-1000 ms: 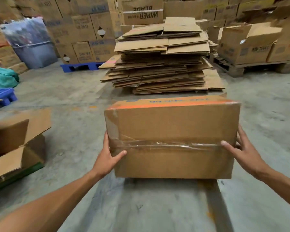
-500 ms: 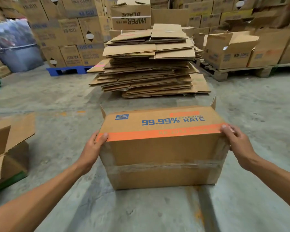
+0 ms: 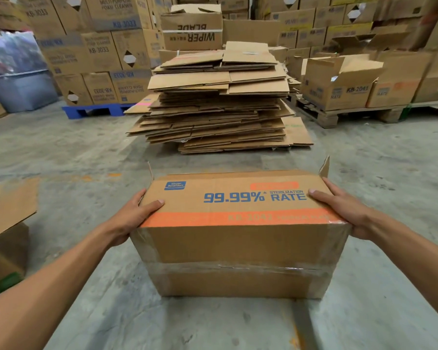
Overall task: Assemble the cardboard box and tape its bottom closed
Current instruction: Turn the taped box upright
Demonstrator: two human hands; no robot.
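Note:
The cardboard box [image 3: 238, 238] sits low in front of me over the concrete floor. Its printed side with an orange band and blue "99.99% RATE" lettering faces up. Its bottom, sealed with a strip of clear tape [image 3: 238, 269], faces me. Two open flaps stick up at the far corners. My left hand [image 3: 134, 213] grips the box's left end, thumb on the printed face. My right hand [image 3: 344, 210] grips the right end the same way, thumb on top, fingers down the side.
A tall stack of flattened cartons [image 3: 218, 104] lies just beyond the box. An open box [image 3: 5, 223] stands at the left edge. Pallets of stacked cartons [image 3: 339, 84] line the back and right. A blue pallet [image 3: 94, 111] lies at the back left.
The box has tipped away from me: the taped bottom turned toward me and the printed side came up. Both hands shifted from the box's ends up to its upper corners.

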